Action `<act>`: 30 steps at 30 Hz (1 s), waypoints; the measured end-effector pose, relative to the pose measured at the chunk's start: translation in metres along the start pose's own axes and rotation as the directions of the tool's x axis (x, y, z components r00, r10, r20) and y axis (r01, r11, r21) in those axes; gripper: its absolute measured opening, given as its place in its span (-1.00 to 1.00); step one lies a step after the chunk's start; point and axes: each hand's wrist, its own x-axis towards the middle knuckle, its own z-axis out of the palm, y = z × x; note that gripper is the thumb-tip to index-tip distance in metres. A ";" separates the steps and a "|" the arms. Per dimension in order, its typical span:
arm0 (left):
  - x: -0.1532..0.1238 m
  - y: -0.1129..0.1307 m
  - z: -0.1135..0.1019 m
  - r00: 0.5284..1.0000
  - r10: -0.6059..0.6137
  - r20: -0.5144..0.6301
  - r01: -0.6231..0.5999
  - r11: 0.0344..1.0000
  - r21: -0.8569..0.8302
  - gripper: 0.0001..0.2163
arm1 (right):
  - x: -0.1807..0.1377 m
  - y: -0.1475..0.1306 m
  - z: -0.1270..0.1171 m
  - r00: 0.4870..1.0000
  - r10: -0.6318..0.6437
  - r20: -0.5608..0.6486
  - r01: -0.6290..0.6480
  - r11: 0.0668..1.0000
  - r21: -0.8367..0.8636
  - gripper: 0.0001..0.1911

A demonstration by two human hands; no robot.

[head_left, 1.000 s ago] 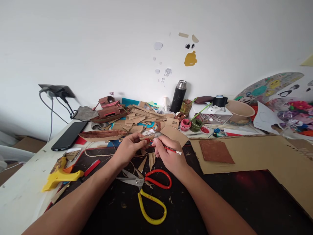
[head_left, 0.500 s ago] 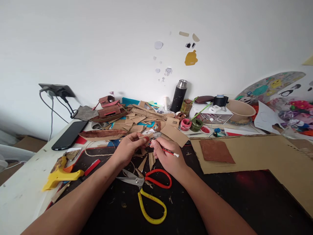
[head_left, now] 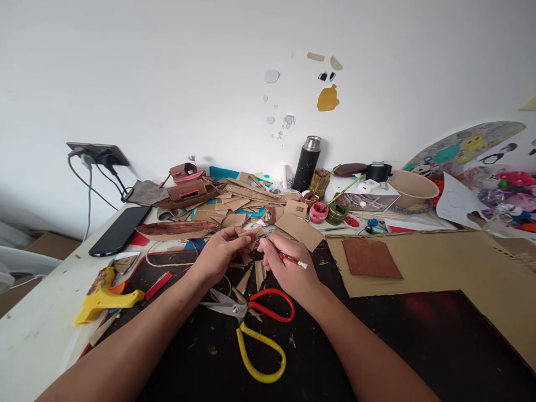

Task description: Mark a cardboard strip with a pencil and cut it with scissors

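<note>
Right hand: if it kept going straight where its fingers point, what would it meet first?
Probably the small cardboard piece pinched in the left hand; the right hand, gripping a red pencil, points up-left at it. Depth is unclear.

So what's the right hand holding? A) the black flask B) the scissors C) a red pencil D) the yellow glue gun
C: the right hand grips a red pencil, while the scissors lie on the mat below.

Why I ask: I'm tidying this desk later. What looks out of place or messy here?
Cardboard scraps lie heaped loosely behind the hands, and small bits litter the black mat. The scissors lie in the work area just below the left hand and right hand. No spill shows.
</note>
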 end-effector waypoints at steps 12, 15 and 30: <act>-0.001 0.000 0.003 0.998 -0.057 -0.025 0.055 0.995 -0.082 -0.68 | -0.001 -0.001 0.004 0.997 -0.072 0.029 0.074 0.995 -0.063 -0.63; -0.002 0.000 0.005 0.997 -0.062 -0.036 0.059 0.995 -0.083 -0.69 | -0.002 -0.001 0.005 0.994 -0.102 0.045 0.106 0.991 -0.087 -0.63; 0.002 0.005 -0.006 0.978 0.199 -0.058 -0.169 0.929 0.329 -0.67 | -0.001 0.003 -0.001 0.998 0.047 -0.038 -0.042 0.991 0.124 -0.61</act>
